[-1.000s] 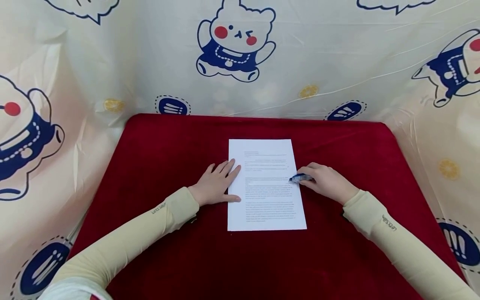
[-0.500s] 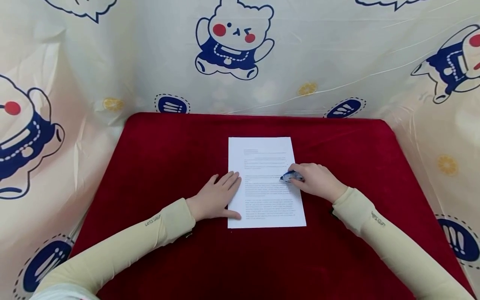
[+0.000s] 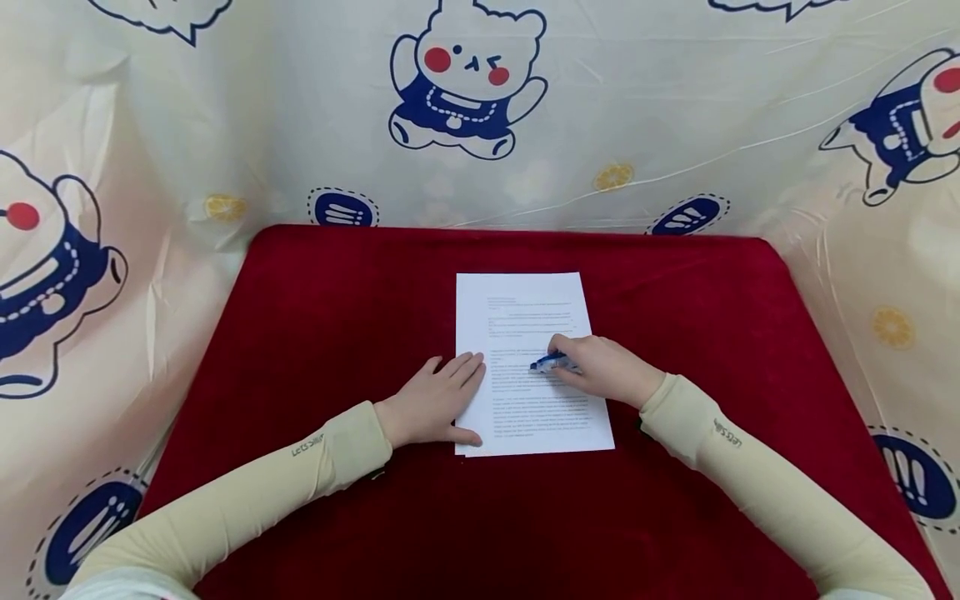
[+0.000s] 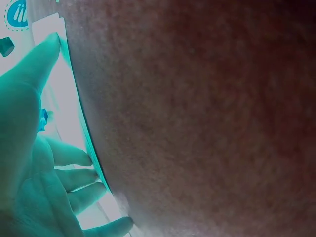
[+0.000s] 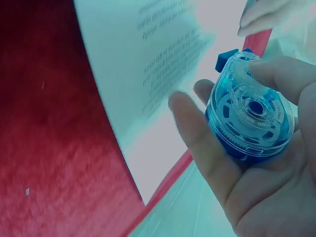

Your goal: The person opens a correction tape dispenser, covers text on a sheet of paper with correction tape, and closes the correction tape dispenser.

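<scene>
"Left hand (image 3: 431,404): condition?"

"Its fingers lie straight across the left margin of the printed sheet (image 3: 536,417), presumably so it cannot slide on the red cloth (image 3: 337,292)."

"Right hand (image 3: 615,371)?"

"It grips a clear and blue correction tape dispenser (image 3: 553,363) over the text, right of the left hand, tip pointing left; likely held so for steering. From where I stand, I cannot tell whether the tip touches paper"

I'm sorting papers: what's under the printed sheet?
At the lower left corner of the printed sheet, a sliver of what looks like a second white sheet shows. Red cloth surrounds them. Anything else beneath is covered; the left hand hides part of the left edge.
</scene>
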